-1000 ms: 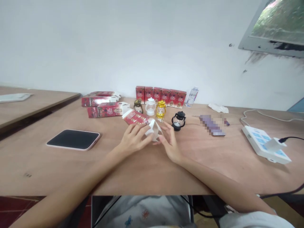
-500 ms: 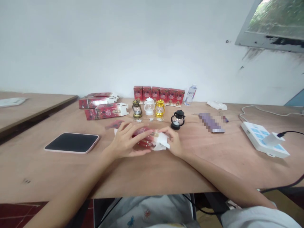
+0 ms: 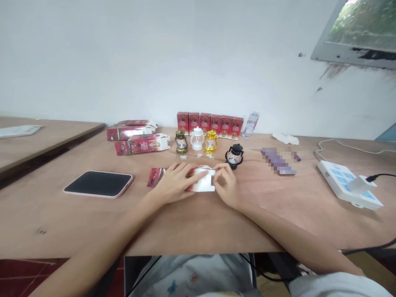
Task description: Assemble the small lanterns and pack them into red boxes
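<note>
My left hand [image 3: 175,181] lies over a red and white cardboard box [image 3: 202,184], its fingers closed on it against the table. A white side of the box faces up. My right hand [image 3: 227,185] has thumb and forefinger curled together at the box's right end, pinching its edge. Red printed card [image 3: 155,176] sticks out left of my left hand; whether it belongs to the same box I cannot tell. Just behind my right hand stands a small black lantern [image 3: 234,156]. Farther back are a bronze lantern [image 3: 181,142], a white lantern [image 3: 197,139] and a gold lantern [image 3: 210,142].
Several closed red boxes [image 3: 205,123] line the wall beside a clear bottle [image 3: 251,124]. Flattened red cartons [image 3: 142,144] lie back left, a phone [image 3: 99,184] nearer. To the right are a purple blurred item [image 3: 277,161], a tissue [image 3: 286,138] and a power strip [image 3: 349,184].
The box has been turned, so a white side now faces up instead of the printed one. My right fingers have curled into a pinch at its right end. The view has shifted slightly.
</note>
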